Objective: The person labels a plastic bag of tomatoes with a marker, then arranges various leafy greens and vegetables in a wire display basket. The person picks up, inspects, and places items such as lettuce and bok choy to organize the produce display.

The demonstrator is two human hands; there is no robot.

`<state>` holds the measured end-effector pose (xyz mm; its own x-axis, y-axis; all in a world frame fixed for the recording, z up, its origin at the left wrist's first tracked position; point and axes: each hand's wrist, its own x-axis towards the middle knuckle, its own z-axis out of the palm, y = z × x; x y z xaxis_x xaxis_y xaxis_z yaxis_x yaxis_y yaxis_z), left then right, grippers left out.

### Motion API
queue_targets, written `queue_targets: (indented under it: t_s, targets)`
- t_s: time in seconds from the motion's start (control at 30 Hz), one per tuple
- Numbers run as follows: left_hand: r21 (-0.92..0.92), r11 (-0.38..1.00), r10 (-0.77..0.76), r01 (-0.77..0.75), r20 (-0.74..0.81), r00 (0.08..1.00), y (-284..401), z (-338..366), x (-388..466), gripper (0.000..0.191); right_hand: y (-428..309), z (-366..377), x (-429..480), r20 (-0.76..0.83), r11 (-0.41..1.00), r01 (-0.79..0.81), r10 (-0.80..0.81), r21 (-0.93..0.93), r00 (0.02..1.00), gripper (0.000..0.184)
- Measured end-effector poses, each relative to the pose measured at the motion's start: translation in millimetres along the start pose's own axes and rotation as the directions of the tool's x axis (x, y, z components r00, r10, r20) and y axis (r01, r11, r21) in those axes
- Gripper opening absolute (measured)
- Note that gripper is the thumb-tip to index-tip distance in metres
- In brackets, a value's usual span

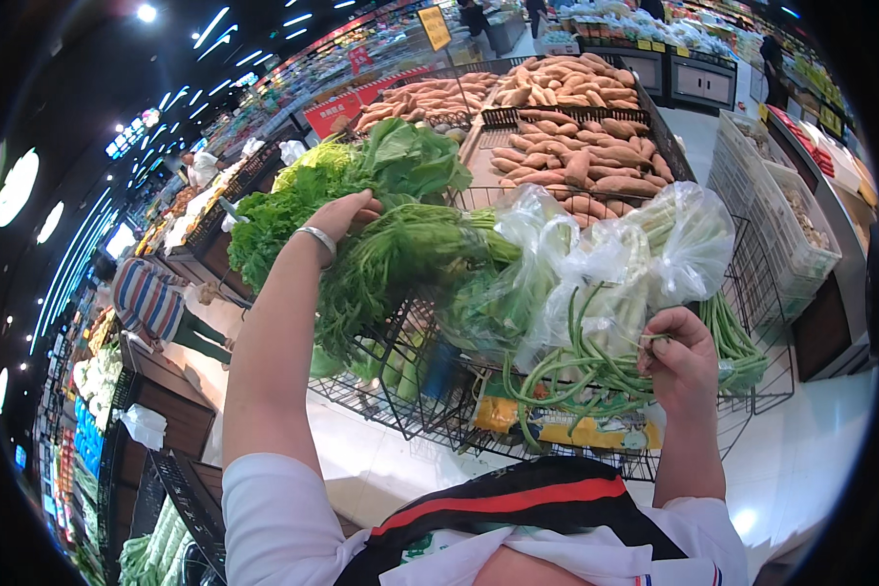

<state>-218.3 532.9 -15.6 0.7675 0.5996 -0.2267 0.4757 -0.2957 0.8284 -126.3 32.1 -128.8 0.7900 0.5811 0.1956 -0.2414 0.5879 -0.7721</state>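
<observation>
My left hand point(346, 217) rests among bunches of leafy greens piled on a black wire cart point(392, 419). Its fingertips are partly hidden, so whether they grip anything is unclear. Curly greens point(260, 234) lie to its left, and a feathery green bunch point(388, 256) hangs to its right. On the cart's right side my right hand point(677, 355) pinches the ends of several long green beans point(549, 373), which trail leftward over the cart. Behind them sit clear plastic bags point(615, 256) of pale vegetables. Another bundle of long beans point(732, 340) lies just beyond my right hand.
Sweet potatoes point(586, 161) fill a display past the cart. White plastic crates point(776, 220) stand at the right. A person in a striped top point(146, 293) is at a stand on the left. Yellow packaging point(557, 425) lies low in the cart.
</observation>
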Motion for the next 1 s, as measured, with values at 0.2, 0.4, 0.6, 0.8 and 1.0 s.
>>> queue_targets:
  t_s: [0.2, 0.4, 0.6, 0.8, 1.0]
  targets:
    - [0.235, 0.966, 0.14, -0.104, -0.14, 0.98, -47.6, -54.0, 30.3, 0.037, 3.8, -5.7, -0.1, 0.002, 1.0, 0.02, -0.02, 0.007, 1.0, 0.018]
    - [-0.124, 0.991, -0.051, -0.041, -0.658, 0.751, -59.3, -96.7, 38.2, 0.068, 5.6, -6.0, 2.0, 0.011, 0.999, 0.036, -0.035, -0.027, 0.999, 0.018]
    - [0.489, 0.791, 0.121, 0.367, -0.713, 0.69, -101.4, -134.5, 21.1, 0.09, 5.3, -2.0, 4.7, 0.022, 0.998, 0.05, -0.051, 0.042, 0.998, 0.021]
    - [0.672, 0.704, 0.38, 0.232, -0.632, 0.675, -120.9, -111.5, 4.5, 0.056, 6.0, -0.7, 5.7, 0.006, 0.999, 0.034, -0.034, -0.02, 0.999, 0.018]
    - [0.822, 0.525, 0.398, 0.221, -0.466, 0.79, -137.7, -124.3, -44.7, 0.039, 8.4, -9.0, 6.4, 0.0, 0.993, 0.041, -0.041, -0.109, 0.999, 0.024]
